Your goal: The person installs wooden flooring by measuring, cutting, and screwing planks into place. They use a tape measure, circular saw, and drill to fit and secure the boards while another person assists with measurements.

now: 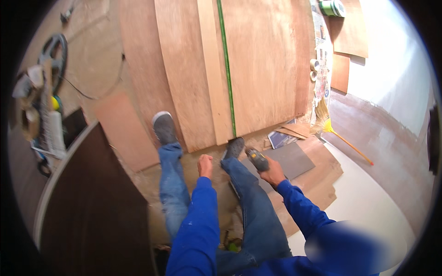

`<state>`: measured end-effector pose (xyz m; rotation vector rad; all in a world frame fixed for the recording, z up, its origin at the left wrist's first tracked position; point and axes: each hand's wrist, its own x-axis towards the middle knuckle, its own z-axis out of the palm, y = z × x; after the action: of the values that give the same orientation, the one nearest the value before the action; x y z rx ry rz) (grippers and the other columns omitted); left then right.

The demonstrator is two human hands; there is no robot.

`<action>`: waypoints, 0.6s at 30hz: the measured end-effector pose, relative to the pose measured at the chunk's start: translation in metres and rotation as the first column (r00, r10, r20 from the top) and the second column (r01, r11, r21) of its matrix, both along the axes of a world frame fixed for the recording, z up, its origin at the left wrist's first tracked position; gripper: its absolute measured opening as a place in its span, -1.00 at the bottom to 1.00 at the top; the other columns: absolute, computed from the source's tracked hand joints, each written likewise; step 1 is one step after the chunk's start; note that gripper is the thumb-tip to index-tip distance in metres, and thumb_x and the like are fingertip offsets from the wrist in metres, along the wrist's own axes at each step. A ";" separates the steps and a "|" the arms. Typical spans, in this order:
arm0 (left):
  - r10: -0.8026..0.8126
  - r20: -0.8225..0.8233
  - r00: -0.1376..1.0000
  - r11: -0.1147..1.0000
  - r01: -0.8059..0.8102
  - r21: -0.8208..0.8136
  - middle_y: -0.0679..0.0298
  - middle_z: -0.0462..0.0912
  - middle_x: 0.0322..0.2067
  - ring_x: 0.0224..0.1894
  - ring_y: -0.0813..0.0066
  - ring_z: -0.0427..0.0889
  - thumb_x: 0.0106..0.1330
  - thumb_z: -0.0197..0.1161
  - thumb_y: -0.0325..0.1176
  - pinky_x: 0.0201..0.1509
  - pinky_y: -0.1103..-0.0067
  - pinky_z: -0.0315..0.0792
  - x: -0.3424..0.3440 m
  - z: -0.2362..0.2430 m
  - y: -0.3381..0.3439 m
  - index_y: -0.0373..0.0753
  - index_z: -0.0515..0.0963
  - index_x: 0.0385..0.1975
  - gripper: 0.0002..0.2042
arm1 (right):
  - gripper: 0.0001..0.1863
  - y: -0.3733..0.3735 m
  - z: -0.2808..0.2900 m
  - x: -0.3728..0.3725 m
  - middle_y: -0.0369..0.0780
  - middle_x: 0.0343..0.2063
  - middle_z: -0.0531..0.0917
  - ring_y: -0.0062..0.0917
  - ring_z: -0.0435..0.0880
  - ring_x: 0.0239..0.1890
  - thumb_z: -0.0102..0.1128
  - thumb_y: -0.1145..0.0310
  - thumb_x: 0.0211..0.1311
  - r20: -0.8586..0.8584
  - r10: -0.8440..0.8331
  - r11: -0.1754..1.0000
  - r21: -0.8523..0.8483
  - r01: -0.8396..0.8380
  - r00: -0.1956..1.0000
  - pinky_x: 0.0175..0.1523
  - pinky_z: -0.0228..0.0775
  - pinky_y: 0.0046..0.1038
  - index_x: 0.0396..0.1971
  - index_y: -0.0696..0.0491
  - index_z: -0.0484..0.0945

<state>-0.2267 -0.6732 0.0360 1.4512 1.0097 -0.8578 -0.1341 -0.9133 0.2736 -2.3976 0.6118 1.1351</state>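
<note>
My right hand (pixel 272 173) grips a dark power drill (pixel 257 159) by its body, above a grey board; its front end points forward and left. Between my knees, my left hand (pixel 205 166) is closed with the fingers pressed together; whatever they hold, if anything, is too small to make out. Ahead of both hands lie large plywood sheets (pixel 262 64). A narrow wooden strip (pixel 212 69) runs lengthwise over them, and beside it stretches a thin green band (pixel 225 60), like a tape measure. My shoes (pixel 164 129) are at the sheets' near edge.
On the right lie a straw broom (pixel 350 147), tape rolls (pixel 314 70) on newspaper and a green-and-white tub (pixel 332 8). Plywood scraps (pixel 294 129) and a grey board (pixel 294 161) lie near my right foot. A dark panel (pixel 96 198) and a cable (pixel 87 95) are left.
</note>
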 end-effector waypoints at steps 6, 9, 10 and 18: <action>-0.091 0.204 0.975 0.991 0.109 -0.076 0.22 0.61 -0.51 -0.34 0.41 0.59 0.30 0.00 -0.35 -0.20 0.52 0.43 0.208 0.152 0.116 -0.31 0.63 -0.37 -0.75 | -0.65 0.038 0.133 0.006 0.04 -0.30 0.71 0.02 0.67 -0.17 0.28 0.32 -0.09 -0.035 -0.172 0.972 -0.168 0.164 0.984 -0.05 0.53 -0.13 -0.22 0.09 0.64; -0.063 0.292 0.954 0.969 0.128 -0.210 0.32 0.59 -0.51 -0.40 0.59 0.53 0.34 0.05 -0.36 -0.29 0.63 0.39 0.284 0.241 0.182 -0.30 0.63 -0.32 -0.78 | -0.66 0.048 0.180 0.014 0.04 -0.28 0.72 0.02 0.68 -0.13 0.27 0.33 -0.10 -0.086 -0.281 0.936 -0.246 0.252 0.956 -0.01 0.53 -0.12 -0.23 0.07 0.67; -0.090 0.303 0.949 0.967 0.156 -0.201 0.32 0.60 -0.51 -0.41 0.60 0.52 0.35 0.06 -0.35 -0.30 0.63 0.38 0.300 0.267 0.203 -0.31 0.64 -0.31 -0.78 | -0.65 0.051 0.192 0.017 0.04 -0.26 0.72 0.02 0.67 -0.11 0.26 0.33 -0.10 -0.108 -0.323 0.920 -0.270 0.285 0.940 0.01 0.53 -0.11 -0.22 0.05 0.68; -0.142 0.230 0.963 0.990 0.135 0.046 0.38 0.63 -0.46 -0.47 0.68 0.47 0.32 0.23 -0.40 -0.42 0.69 0.31 0.328 0.437 0.363 -0.32 0.71 -0.24 -0.83 | -0.71 0.086 0.232 0.090 -0.01 -0.42 0.74 -0.18 0.76 -0.31 0.24 0.32 -0.07 -0.210 -0.507 0.862 -0.142 0.487 0.836 -0.09 0.59 -0.22 -0.35 0.18 0.70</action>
<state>0.1008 -0.3105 0.4730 1.6213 0.7546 -0.7528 -0.0436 -0.8277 0.5056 -1.9858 1.3013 1.1789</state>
